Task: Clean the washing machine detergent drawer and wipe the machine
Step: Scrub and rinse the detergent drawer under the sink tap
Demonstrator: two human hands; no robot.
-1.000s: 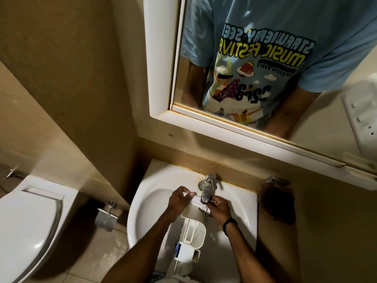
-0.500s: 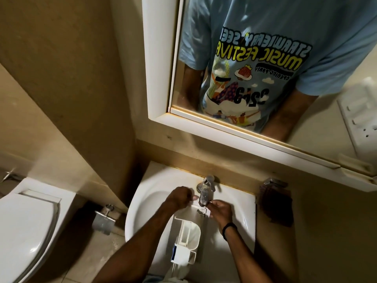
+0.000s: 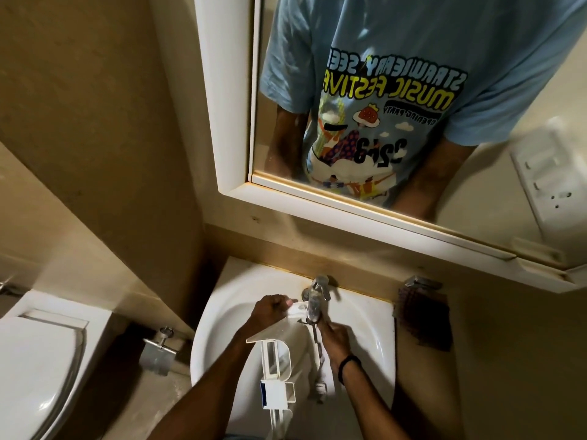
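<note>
Where sink [image 3: 376,331] meets beige wall [image 3: 349,249], left hand [image 3: 268,310] and right hand [image 3: 335,339] grip the drawer [image 3: 275,355].

Single head-worn wide-angle camera looking steeply down, hovering close over the sink [image 3: 219,315], facing the wall behind it, catching the mirror [image 3: 228,128] above the sink

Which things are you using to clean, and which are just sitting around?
In use:
- drawer, held by the left hand
- right hand, beside it
- tap
- sink

Just there:
- toilet
- mirror
- paper holder
</note>
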